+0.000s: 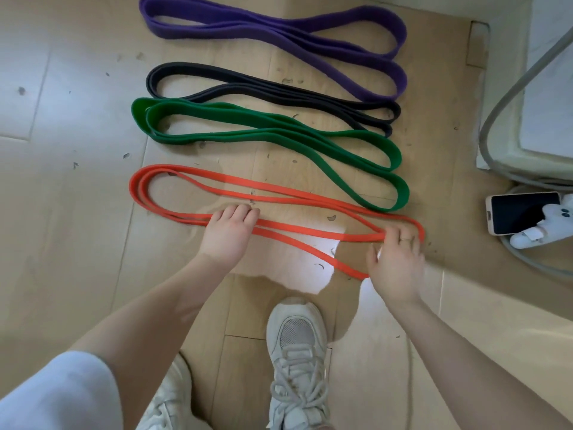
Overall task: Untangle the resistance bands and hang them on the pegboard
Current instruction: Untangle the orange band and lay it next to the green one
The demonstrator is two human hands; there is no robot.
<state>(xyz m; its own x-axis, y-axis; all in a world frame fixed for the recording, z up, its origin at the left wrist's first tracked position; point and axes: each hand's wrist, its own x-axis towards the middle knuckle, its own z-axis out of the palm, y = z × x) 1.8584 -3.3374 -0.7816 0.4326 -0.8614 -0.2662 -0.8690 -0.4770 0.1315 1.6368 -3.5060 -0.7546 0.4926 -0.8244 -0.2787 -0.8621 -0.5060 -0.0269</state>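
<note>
on the floor | purple band (279,29), black band (263,88), green band (269,131) lie untangled, apart | left hand (228,234) fingers curled on orange band (279,193), right hand (395,259) pinches its end | hanging not begun, no pegboard in view

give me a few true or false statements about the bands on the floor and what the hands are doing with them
1. Four bands lie on the floor. True: purple band, black band, green band and orange band.
2. Both hands are on the green band. False: left hand and right hand are on the orange band.
3. The purple band lies farthest from the person. True.
4. A phone lies left of the bands. False: it lies to their right.
</note>
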